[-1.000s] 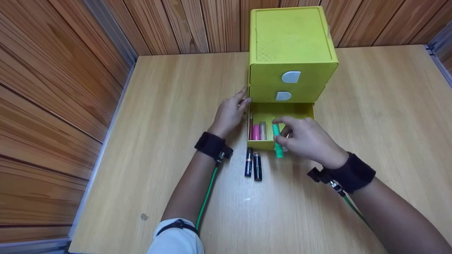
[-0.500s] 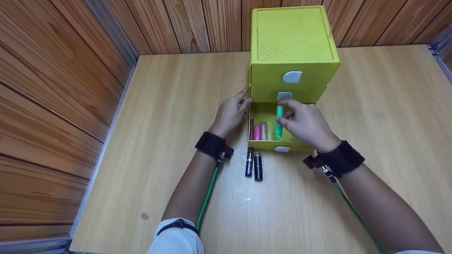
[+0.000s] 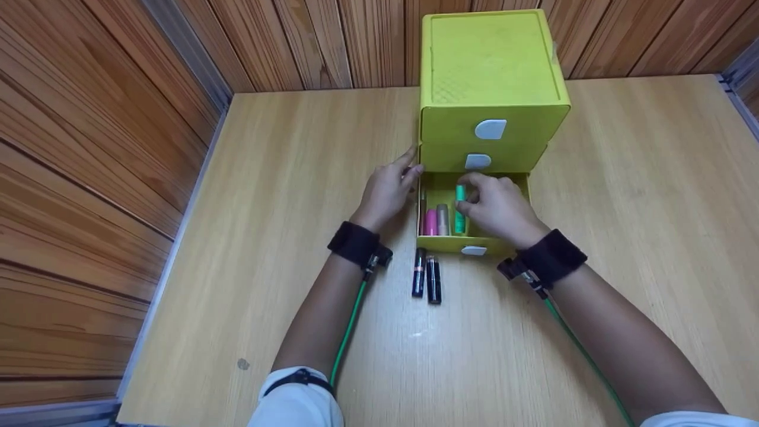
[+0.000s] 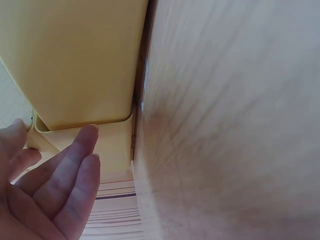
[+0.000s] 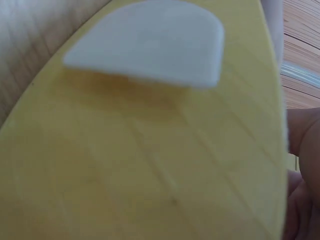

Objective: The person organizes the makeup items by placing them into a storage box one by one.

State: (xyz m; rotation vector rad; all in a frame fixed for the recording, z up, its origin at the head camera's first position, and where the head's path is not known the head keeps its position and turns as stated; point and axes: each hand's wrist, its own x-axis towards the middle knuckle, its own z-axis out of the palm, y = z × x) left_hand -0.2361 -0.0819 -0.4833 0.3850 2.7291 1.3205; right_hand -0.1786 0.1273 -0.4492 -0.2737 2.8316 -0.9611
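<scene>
My right hand pinches a slim green tube upright inside the pulled-out bottom drawer of a yellow-green drawer cabinet. Left of the tube in that drawer stand a grey-brown tube, a pink tube and a dark brown stick. My left hand rests at the cabinet's left side, and its fingers extend along the yellow wall in the left wrist view. The drawer front hides most of the right hand in the right wrist view.
Two black lipstick-like tubes lie on the wooden table before the drawer. White tabs mark the drawer fronts; the upper drawers are closed. Wood-panelled walls stand behind and to the left.
My right hand has carried the green tube from over the drawer's front edge back into the drawer, then left and down beside the grey-brown tube. The left hand has stayed in place.
</scene>
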